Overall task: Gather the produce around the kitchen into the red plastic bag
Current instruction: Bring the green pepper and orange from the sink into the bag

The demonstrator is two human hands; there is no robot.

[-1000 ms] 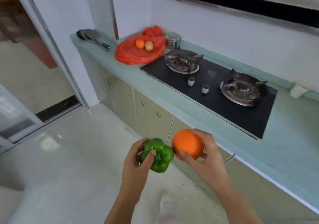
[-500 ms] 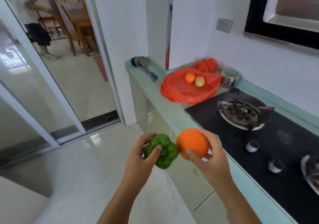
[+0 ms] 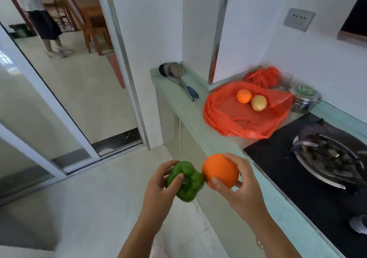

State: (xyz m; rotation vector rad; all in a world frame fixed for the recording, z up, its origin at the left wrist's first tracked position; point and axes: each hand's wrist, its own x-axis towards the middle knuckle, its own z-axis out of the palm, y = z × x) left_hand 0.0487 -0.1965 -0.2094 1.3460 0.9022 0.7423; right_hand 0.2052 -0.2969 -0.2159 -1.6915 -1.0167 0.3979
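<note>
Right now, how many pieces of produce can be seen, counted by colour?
Orange: 2 (big orange in the right hand, small orange on the bag)
Yellow: 1 (yellow fruit on the bag)
Green: 1 (pepper in the left hand)
Total: 4

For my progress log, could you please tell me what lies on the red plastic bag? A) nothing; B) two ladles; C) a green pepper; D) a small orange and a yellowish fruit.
D: the small orange and yellowish fruit rest on the red plastic bag.
</note>
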